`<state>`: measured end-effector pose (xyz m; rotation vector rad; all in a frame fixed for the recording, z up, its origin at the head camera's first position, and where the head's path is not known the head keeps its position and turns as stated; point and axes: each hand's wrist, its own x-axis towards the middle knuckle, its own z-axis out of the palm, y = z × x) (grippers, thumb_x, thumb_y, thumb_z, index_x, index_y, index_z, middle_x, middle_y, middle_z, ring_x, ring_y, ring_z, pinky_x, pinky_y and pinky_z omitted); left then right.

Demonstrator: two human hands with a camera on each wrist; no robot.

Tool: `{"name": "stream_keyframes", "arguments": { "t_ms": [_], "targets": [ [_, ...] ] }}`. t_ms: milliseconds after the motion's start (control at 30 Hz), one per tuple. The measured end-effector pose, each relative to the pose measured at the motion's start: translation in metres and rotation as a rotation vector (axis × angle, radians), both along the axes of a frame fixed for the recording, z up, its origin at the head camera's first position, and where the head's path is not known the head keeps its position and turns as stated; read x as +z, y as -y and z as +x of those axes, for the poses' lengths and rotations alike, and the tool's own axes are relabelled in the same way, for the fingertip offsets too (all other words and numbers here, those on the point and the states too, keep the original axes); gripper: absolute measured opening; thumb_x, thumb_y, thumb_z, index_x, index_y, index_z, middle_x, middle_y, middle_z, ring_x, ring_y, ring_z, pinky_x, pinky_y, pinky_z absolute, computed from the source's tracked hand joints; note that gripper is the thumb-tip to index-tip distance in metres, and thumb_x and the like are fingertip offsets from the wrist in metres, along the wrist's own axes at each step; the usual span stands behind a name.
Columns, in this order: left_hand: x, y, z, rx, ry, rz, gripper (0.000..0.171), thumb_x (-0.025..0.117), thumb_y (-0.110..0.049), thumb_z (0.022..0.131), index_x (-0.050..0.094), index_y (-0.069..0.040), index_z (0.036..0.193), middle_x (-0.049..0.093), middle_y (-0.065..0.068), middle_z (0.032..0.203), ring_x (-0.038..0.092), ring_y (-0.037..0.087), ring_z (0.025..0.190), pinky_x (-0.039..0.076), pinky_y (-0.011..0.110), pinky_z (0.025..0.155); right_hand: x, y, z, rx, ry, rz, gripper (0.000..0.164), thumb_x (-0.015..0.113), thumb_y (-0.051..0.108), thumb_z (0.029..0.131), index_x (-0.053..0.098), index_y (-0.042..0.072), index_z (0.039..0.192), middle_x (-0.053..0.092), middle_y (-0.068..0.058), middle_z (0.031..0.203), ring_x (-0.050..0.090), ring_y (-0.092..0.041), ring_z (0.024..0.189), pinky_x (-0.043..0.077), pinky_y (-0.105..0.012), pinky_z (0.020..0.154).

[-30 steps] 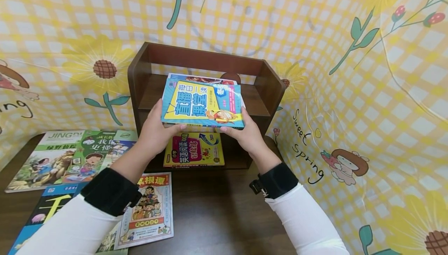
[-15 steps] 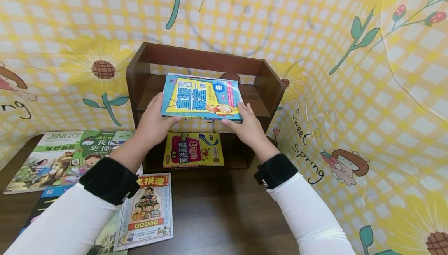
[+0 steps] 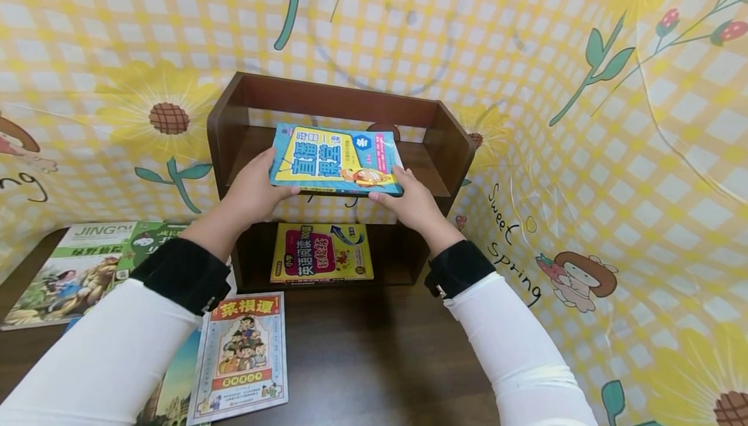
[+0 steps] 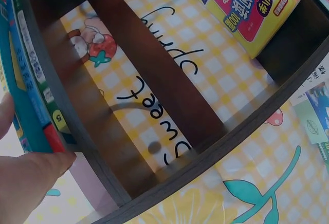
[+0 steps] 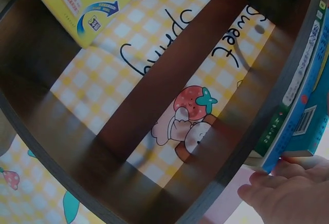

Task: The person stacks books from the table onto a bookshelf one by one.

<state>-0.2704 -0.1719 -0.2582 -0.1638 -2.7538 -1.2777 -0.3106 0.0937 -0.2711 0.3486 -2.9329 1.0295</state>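
Observation:
A small stack of books [image 3: 333, 160], topped by a blue-and-yellow paperback, lies flat at the upper board of a dark brown bookshelf [image 3: 224, 117]. My left hand [image 3: 252, 186] holds its left end, thumb along the front edge. At the opposite end, my right hand [image 3: 413, 202] grips the stack in the same way. The wrist views show the spines [image 4: 36, 75] close against the board; in the right wrist view, the fingers [image 5: 288, 183] touch the stack's corner. On the lower shelf lies a yellow English reading book [image 3: 321, 254].
To the left on the dark table [image 3: 350, 361] lie several books, including a green-and-white one [image 3: 70, 276] and a red-topped one [image 3: 242, 354]. My left sleeve partly covers some. Checked yellow cloth [image 3: 526, 173] hangs behind and to the right.
Both hands have lowered the stack slightly toward the upper board. The book beneath the top one no longer shows at the back in the head view.

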Motion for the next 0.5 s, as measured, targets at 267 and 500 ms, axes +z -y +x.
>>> {"name": "stream_keyframes", "arguments": {
  "t_ms": [267, 500],
  "targets": [
    [0.005, 0.002, -0.006, -0.007, 0.033, 0.018, 0.078, 0.061, -0.018, 0.095, 0.012, -0.003, 0.154, 0.039, 0.024, 0.144, 0.047, 0.036, 0.120, 0.038, 0.050, 0.106, -0.001, -0.001, -0.012, -0.006, 0.050, -0.078, 0.087, 0.066, 0.046, 0.089, 0.019, 0.016, 0.155, 0.018, -0.013, 0.160, 0.015, -0.027, 0.147, 0.025, -0.045, 0.116],
    [0.007, 0.004, -0.015, -0.016, 0.071, 0.008, 0.082, 0.062, -0.022, 0.095, 0.009, -0.002, 0.154, 0.041, 0.025, 0.141, 0.047, 0.036, 0.119, 0.037, 0.050, 0.106, -0.001, -0.002, -0.018, -0.007, 0.109, -0.280, 0.087, 0.072, 0.035, 0.087, 0.021, 0.015, 0.155, 0.032, -0.010, 0.155, 0.038, -0.024, 0.133, 0.035, -0.041, 0.110]
  ]
}}
